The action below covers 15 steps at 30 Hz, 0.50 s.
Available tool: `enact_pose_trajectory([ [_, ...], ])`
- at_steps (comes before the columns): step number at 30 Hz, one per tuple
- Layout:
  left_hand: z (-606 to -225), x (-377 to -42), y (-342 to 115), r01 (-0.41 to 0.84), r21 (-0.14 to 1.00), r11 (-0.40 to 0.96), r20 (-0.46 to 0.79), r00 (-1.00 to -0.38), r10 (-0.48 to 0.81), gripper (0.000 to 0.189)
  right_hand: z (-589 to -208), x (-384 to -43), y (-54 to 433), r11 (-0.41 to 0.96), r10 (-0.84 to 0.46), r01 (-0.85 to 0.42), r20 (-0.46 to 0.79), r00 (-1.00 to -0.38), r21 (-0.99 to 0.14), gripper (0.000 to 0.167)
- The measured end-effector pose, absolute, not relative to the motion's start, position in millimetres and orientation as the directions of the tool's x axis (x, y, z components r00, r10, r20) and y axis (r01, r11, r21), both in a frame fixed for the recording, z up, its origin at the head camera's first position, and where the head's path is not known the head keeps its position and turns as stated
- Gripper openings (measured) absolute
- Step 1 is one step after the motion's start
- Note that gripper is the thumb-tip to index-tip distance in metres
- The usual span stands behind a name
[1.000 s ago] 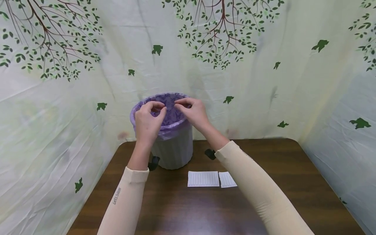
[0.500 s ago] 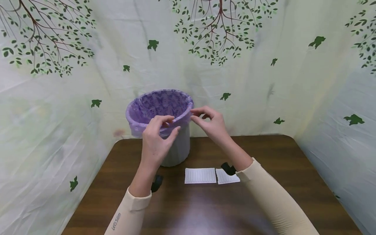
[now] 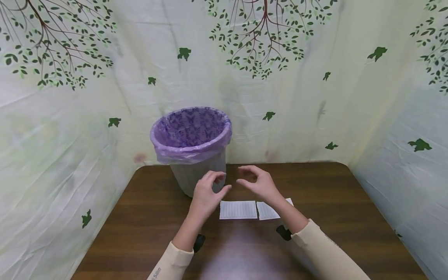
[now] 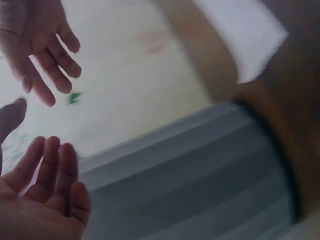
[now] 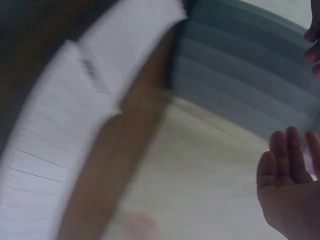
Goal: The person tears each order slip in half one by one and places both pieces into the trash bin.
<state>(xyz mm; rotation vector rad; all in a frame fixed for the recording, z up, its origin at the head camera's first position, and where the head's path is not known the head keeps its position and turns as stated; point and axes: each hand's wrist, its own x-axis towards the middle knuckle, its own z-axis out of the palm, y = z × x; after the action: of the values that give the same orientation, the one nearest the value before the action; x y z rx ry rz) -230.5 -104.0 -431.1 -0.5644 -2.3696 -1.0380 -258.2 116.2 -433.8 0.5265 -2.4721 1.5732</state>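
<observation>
My left hand (image 3: 207,195) is in front of the wastebasket (image 3: 190,175), overlapping its lower right side in the head view. Its fingers and thumb are loosely curved with nothing between them, as the left wrist view confirms. Facing it, a short gap away, is my right hand (image 3: 263,187), fingers also relaxed and holding nothing. Below the hands two torn pieces of lined white paper lie side by side on the table: a wider left piece (image 3: 238,210) and a right piece (image 3: 266,212), partly covered by my right wrist.
The grey wastebasket, lined with a purple patterned bag (image 3: 190,154) folded over its rim, stands at the back left of the brown wooden table (image 3: 147,217). A pale leaf-printed cloth (image 3: 297,128) hangs behind the table and along both sides.
Both hands have come back from over the wastebasket's mouth, down and to the right, towards the paper. The wastebasket and paper pieces lie as before.
</observation>
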Motion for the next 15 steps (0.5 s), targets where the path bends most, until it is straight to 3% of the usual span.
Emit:
enact_pose_trajectory([
  [7, -479.4, -244.0, -95.9, 0.415, 0.531, 0.739, 0.371, -0.898, 0.237, 0.047, -488.3, -261.5, 121.8, 0.592, -0.242, -0.255, 0.133, -0.961, -0.765, 0.06],
  [15, -501.4, -254.4, -89.1, 0.346, 0.532, 0.773, 0.203, -0.938, 0.28, 0.051, -509.4, -263.8, 121.2, 0.677, -0.323, -0.325, 0.131, -0.937, -0.66, 0.062],
])
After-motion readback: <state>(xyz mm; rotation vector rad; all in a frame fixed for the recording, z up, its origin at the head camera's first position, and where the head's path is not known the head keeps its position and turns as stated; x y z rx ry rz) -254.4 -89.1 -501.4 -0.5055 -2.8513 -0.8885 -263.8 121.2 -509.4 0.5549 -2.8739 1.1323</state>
